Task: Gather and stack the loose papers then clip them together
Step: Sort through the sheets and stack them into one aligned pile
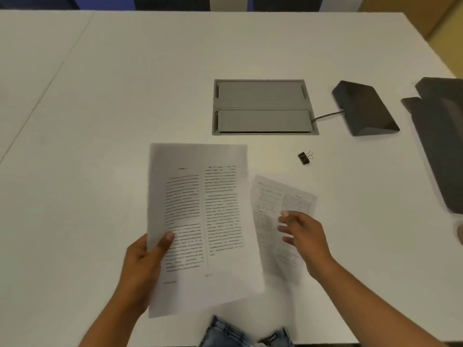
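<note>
Two hands | left hand [142, 261] grips sheet [200, 221] | right hand [304, 236] spread over second sheet [275, 196]

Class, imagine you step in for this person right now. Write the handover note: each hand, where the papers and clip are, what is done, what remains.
Left hand: holds the printed sheet by its left edge, lifted off the table.
Right hand: open, over the second sheet, which lies on the table.
Binder clip: untouched, beyond the papers.
Done: one sheet picked up.
Left: gather the second sheet, square the stack, clip it.
</note>
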The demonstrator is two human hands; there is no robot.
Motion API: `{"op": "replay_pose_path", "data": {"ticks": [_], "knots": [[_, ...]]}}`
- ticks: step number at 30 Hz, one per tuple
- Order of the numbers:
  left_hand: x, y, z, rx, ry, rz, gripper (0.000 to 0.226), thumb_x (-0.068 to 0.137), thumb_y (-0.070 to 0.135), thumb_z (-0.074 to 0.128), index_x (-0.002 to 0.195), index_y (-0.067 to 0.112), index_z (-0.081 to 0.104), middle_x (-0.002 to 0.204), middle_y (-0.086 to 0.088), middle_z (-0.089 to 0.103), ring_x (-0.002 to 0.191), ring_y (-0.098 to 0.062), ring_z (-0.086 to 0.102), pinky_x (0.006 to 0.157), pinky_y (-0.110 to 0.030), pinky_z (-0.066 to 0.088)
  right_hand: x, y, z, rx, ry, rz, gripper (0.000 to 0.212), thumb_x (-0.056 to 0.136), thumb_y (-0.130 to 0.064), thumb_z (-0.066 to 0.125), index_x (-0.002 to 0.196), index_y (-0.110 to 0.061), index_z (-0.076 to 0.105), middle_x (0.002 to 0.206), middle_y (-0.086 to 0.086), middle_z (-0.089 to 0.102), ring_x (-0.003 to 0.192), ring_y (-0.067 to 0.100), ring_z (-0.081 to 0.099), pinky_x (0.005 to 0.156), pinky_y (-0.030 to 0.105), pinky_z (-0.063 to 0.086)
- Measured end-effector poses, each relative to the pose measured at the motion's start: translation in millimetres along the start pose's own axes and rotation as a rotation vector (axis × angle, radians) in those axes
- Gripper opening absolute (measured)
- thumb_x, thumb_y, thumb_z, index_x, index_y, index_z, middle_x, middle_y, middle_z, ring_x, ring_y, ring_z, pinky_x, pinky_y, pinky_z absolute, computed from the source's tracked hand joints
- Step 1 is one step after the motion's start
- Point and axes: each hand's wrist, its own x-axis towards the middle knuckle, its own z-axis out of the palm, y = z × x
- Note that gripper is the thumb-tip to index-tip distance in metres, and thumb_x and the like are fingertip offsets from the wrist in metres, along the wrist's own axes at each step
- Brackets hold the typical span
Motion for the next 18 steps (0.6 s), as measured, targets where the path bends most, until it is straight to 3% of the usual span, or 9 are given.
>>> {"op": "replay_pose_path", "data": {"ticks": [2,5,8,14,18], "knots": [[0.4,-2.9,-12.8,-0.013,0.067,-0.004,0.016,0.09,0.026,0.064,0.1,0.015,0.072,0.088,-0.001,0.08,0.08,-0.031,0.075,0.066,-0.038,0.059,6.5,29.1,-6.9,-0.471,0.178,0.027,0.029,0.087,-0.021,0.066,0.114,-0.013,0.065,0.116,0.004,0.068,0.103,0.025,0.067,0.075,0.027,0.049],[1.2,-9.5,-29.2,-0.012,0.142,-0.018,0.014,0.091,0.027,0.064,0.097,0.017,0.071,0.085,0.0,0.08,0.084,-0.033,0.072,0.07,-0.04,0.057,10.2,60.5,-4.3,-0.806,0.151,0.271,0.068,0.077,-0.046,0.071,0.126,-0.004,0.048,0.124,0.015,0.052,0.109,0.033,0.058,0.08,0.038,0.054],[-0.8,-13.1,-37.4,0.008,0.157,-0.022,0.014,0.092,0.028,0.063,0.097,0.018,0.071,0.082,0.002,0.079,0.084,-0.034,0.072,0.068,-0.039,0.056,12.4,72.6,6.8,-0.935,0.15,0.324,0.099,0.066,-0.066,0.074,0.132,-0.001,0.037,0.129,0.016,0.041,0.119,0.035,0.048,0.083,0.044,0.051],[-3.6,-15.6,-45.9,0.02,0.158,-0.036,0.011,0.093,0.027,0.061,0.096,0.022,0.07,0.079,0.01,0.079,0.082,-0.031,0.072,0.066,-0.038,0.057,48.3,60.8,-5.1,-0.964,0.178,0.245,0.081,0.071,-0.05,0.077,0.128,-0.002,0.045,0.124,0.017,0.046,0.117,0.035,0.051,0.091,0.047,0.053],[-1.7,-15.9,-52.2,0.026,0.176,-0.033,0.013,0.093,0.027,0.062,0.099,0.02,0.071,0.084,0.007,0.08,0.084,-0.033,0.072,0.07,-0.04,0.057,57.6,55.6,-8.8,-0.873,0.197,0.308,0.094,0.063,-0.051,0.084,0.13,-0.002,0.041,0.128,0.019,0.044,0.121,0.037,0.049,0.096,0.046,0.049]]}}
